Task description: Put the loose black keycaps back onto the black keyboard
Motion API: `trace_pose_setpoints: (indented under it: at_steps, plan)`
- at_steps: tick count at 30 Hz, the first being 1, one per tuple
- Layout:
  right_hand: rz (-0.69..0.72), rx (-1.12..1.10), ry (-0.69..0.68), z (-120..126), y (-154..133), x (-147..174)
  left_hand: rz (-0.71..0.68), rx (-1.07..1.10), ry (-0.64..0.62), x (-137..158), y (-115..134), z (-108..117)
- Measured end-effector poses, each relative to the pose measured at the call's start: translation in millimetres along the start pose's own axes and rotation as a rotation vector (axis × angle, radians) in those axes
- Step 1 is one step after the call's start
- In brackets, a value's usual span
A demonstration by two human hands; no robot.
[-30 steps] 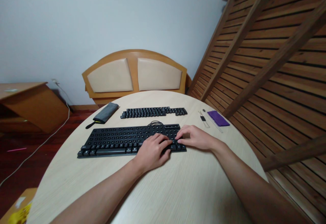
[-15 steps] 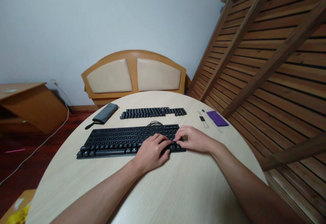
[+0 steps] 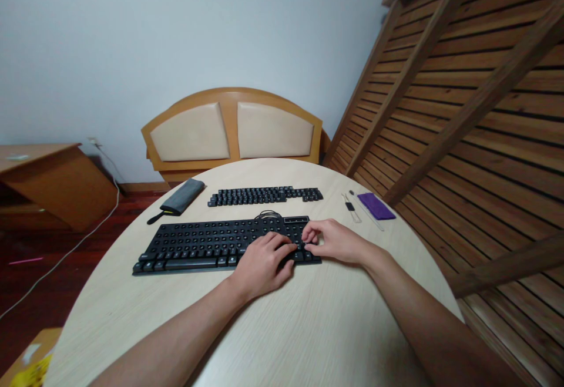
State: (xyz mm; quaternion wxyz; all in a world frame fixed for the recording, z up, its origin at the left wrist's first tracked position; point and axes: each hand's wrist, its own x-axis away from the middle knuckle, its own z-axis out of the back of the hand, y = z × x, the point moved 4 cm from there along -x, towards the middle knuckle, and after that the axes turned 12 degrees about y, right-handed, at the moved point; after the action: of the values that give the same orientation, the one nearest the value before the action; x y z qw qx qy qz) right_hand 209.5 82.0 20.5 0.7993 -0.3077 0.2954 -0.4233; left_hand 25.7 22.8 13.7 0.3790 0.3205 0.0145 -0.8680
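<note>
A black keyboard (image 3: 194, 237) lies across the table, with most of its upper keycaps off and small key posts bare; the bottom rows still carry caps. My left hand (image 3: 267, 263) rests on its right part, fingers loosely bent and thumb apart, holding nothing that I can see. At the right end, over the number pad, my right hand (image 3: 328, 240) has its fingers curled in and the thumb close to the index finger by a key. Whatever may be between those fingertips is too small to make out. Behind the keyboard, loose black keycaps (image 3: 249, 195) stand in rows.
A grey pouch (image 3: 183, 196) lies at the table's left. To the right are a wire keycap puller (image 3: 350, 206), a thin brush (image 3: 368, 211) and a purple cloth (image 3: 375, 205). A coiled black cable (image 3: 268, 214) sits behind the keyboard. Wooden slats (image 3: 476, 111) lean at the right.
My right hand's fingers have curled in more and drawn slightly toward the palm over the number pad. My left hand and the keyboard have stayed in place.
</note>
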Motion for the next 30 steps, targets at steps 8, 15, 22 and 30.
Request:
trace_pose_setpoints:
  at_steps: [8, 15, 22, 30]
  plan:
    - [0.029, 0.038, -0.014, -0.1, -5.6, -0.6, -0.002, 0.001, -0.014, -0.5, 0.4, 0.1]
    - [-0.007, 0.019, -0.021, -1.3, -4.7, -0.5, 0.002, 0.005, 0.002, 0.3, -0.3, 0.0]
    - [-0.017, 0.005, -0.015, -2.2, 0.7, -1.1, 0.004, -0.005, -0.013, -0.2, 0.7, 0.5]
    - [-0.026, -0.003, -0.022, -2.4, 1.6, -0.6, 0.002, -0.010, -0.017, -0.5, 0.6, 1.0]
